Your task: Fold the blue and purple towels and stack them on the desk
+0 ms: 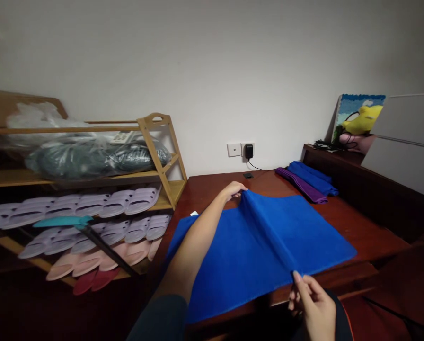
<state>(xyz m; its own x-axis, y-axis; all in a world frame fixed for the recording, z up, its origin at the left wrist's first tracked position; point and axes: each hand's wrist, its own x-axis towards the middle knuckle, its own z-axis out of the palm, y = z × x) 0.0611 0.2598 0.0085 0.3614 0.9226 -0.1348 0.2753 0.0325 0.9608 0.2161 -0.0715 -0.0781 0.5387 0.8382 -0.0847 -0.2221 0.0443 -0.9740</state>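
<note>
A blue cloth [233, 260] lies spread over the dark red wooden tabletop [215, 187], its left part reaching down past the front edge. At the far edge my left hand [234, 190] pinches the cloth. My right hand [313, 298] grips the near edge between thumb and fingers. Between the two hands a raised fold runs across the cloth, slanting from back to front. A small white tag [194, 213] shows at the cloth's far left edge. My left forearm covers part of the cloth.
Folded blue cloths [313, 177] and a purple cloth [302, 185] lie at the back right. A black plug [249, 151] sits in the wall socket, its cord trailing to the table. On the left stands a wooden rack [167, 173] with several slippers [114, 203] and bagged items [91, 158].
</note>
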